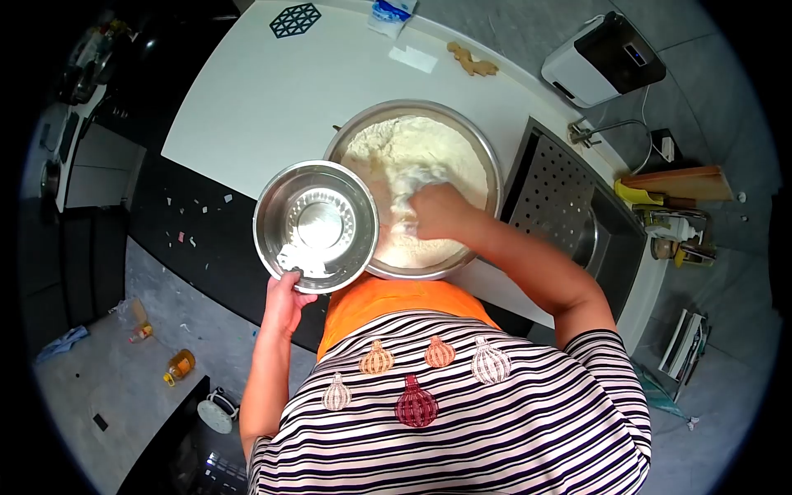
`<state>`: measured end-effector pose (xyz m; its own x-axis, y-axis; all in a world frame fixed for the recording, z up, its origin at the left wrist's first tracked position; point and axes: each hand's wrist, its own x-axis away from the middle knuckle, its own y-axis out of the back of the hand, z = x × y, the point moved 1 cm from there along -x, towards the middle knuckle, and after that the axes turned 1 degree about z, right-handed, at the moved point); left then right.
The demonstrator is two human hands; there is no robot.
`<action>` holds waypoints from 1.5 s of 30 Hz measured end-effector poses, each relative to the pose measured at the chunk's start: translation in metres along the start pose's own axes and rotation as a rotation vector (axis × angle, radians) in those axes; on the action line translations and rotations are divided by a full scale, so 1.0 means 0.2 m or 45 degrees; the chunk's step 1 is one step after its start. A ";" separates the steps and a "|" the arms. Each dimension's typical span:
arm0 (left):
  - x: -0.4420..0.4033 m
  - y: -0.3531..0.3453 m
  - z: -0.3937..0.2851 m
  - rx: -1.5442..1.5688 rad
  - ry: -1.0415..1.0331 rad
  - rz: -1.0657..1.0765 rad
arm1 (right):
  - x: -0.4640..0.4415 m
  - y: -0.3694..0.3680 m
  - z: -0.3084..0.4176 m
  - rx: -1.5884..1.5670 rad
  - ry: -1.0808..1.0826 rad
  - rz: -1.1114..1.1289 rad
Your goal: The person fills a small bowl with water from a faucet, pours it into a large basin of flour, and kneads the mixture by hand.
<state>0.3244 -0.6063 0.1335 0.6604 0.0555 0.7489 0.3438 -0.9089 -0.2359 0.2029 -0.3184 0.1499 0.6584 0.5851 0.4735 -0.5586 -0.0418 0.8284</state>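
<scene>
A wide metal basin [495, 169] on the white counter holds pale flour [396, 136], with a wetter-looking patch at its left side. My right hand [437, 210] reaches into the flour; its fingers are coated white and blurred, so their grip cannot be made out. In my left hand [289, 301] is a smaller shiny metal bowl [262, 223], gripped by the rim with the thumb inside. This bowl is tilted and overlaps the basin's left edge. Bright reflections make it hard to tell whether liquid lies in it.
A sink with a perforated tray [553, 186] adjoins the basin on the right, below a faucet [582, 134]. Ginger [472, 60], a blue-white packet [389, 15] and a dark hexagonal trivet [294, 21] lie along the back. A yellow-orange bottle [180, 365] is on the floor.
</scene>
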 end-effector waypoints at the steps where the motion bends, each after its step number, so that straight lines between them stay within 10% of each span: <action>1: 0.00 0.01 0.00 -0.002 0.000 0.016 | 0.03 0.02 0.07 0.003 0.118 -0.203; 8: 0.01 -0.01 0.00 0.009 -0.030 0.021 | -0.42 -0.44 0.10 0.094 0.519 -0.285; 11: 0.00 -0.01 0.00 0.006 -0.028 0.003 | -0.52 -0.23 0.10 0.309 0.154 0.276; 21: 0.01 -0.01 0.00 0.025 -0.038 -0.004 | -0.18 0.00 -0.18 0.088 -0.164 0.022; 31: 0.00 -0.01 0.00 0.019 -0.020 -0.013 | -0.11 -0.36 0.06 0.354 0.585 -0.218; 33: 0.01 -0.01 0.00 0.005 -0.025 -0.023 | -0.22 -0.36 0.10 0.398 0.585 -0.396; 38: 0.01 -0.02 0.00 0.014 -0.043 -0.017 | -0.40 -0.20 0.00 0.478 0.162 0.170; 45: 0.00 0.00 0.00 -0.025 -0.019 0.028 | -0.12 0.05 -0.22 0.355 0.173 -0.018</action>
<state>0.3252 -0.6064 0.1329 0.6774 0.0415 0.7345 0.3163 -0.9178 -0.2398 0.1594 -0.2977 0.1344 0.5812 0.6893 0.4325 -0.3775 -0.2424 0.8937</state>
